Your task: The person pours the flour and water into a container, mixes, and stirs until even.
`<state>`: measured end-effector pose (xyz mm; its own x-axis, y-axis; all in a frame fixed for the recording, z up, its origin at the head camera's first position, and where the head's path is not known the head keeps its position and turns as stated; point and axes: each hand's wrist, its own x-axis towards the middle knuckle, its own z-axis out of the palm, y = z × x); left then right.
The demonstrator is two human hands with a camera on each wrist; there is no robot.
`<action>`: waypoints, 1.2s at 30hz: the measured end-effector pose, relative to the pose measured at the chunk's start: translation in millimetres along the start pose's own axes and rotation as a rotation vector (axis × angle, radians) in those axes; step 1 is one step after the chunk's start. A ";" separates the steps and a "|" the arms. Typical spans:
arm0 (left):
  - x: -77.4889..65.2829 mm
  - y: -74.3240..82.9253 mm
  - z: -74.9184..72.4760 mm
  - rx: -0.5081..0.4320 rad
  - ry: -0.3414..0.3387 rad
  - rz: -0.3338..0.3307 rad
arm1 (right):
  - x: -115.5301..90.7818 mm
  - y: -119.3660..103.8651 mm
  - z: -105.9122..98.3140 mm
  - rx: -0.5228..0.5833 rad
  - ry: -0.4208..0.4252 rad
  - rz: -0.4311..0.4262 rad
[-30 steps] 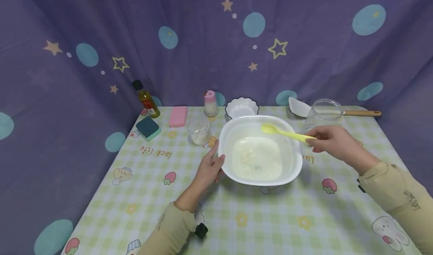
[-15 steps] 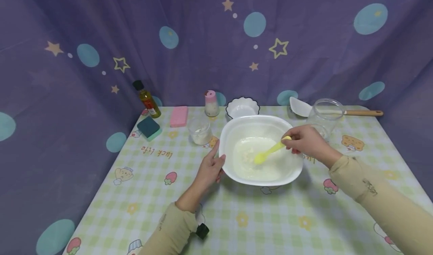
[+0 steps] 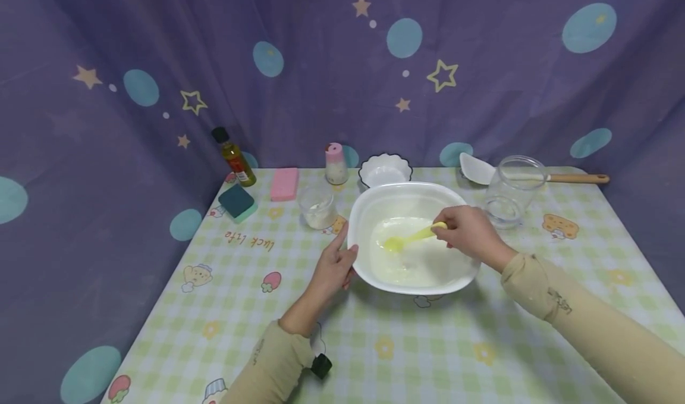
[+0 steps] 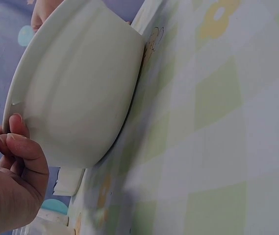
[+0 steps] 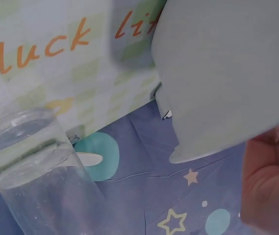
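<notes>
A white basin (image 3: 366, 213) with pale milky liquid (image 3: 423, 267) in it stands at the middle of the table. My left hand (image 3: 333, 265) grips its left rim, thumb on top; in the left wrist view the curled fingers (image 4: 29, 152) press against the outer wall. Over the basin's right side, my right hand (image 3: 471, 232) pinches the handle of a yellow spoon (image 3: 420, 234). The spoon's bowl dips into the liquid left of the middle. From the right wrist, the basin's outer wall (image 5: 222, 73) hides most of the spoon.
Left of the basin stands a clear cup (image 3: 317, 210) with white contents. Behind are a pink-topped shaker (image 3: 335, 165), a scalloped dish (image 3: 385, 171), a pink sponge (image 3: 284, 184), a green sponge (image 3: 237, 203) and an oil bottle (image 3: 235, 160). A clear jar (image 3: 511, 196) and a spatula (image 3: 575, 178) lie right.
My right hand has moved left over the basin, lowering the spoon from above the far right rim into the liquid and then further left. My left hand has stayed on the rim.
</notes>
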<state>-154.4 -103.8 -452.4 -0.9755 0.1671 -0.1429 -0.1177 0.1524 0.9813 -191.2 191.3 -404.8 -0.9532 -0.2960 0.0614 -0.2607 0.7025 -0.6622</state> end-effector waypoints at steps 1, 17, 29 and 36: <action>-0.1 0.0 0.1 -0.001 0.002 0.002 | 0.0 -0.2 -0.4 -0.021 0.018 -0.001; -1.2 -0.8 -0.5 -0.021 0.011 0.003 | -16.9 8.5 -35.0 -0.208 0.136 -0.001; 1.3 -2.2 -2.0 -0.020 -0.003 -0.024 | -27.2 7.6 -51.1 -0.025 -0.148 0.110; 2.7 -3.1 -2.0 -0.024 -0.016 -0.022 | -25.3 1.8 -30.4 0.041 -0.186 0.042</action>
<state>-157.1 -105.8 -455.6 -0.9696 0.1791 -0.1665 -0.1438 0.1331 0.9806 -172.2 219.7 -384.8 -0.9172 -0.3846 -0.1036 -0.2117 0.6911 -0.6911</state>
